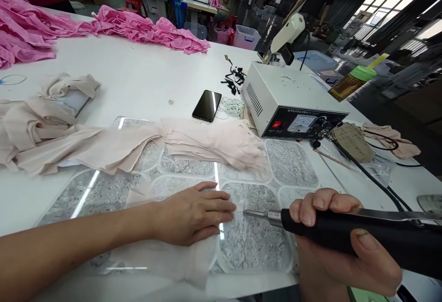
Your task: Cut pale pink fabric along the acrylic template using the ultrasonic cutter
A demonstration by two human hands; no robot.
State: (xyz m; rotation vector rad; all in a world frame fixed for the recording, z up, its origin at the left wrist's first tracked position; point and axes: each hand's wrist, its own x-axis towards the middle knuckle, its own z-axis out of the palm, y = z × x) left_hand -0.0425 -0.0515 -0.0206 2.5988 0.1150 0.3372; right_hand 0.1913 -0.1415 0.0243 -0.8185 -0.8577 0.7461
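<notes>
My left hand (196,212) lies flat, fingers stretched out, on a pale beige fabric piece (165,256) over the glossy marbled mat (255,242). In my right hand (348,242) is a black handheld welding tool (317,228) with a slim metal tip. That tip points left, close to my left fingertips and the fabric's edge; whether it touches cannot be made out. Behind my left hand, a stack of beige fabric pieces (214,141) lies across the mat. More beige fabric (37,131) is heaped at the left.
A white power box (290,95) with a meter stands at the back right; black cables run from it. A phone (207,105), coiled cord (232,107) and black scraps (235,78) lie nearby. Pink fabric (148,28) lines the far edge. A green-lidded bottle (354,81) stands right.
</notes>
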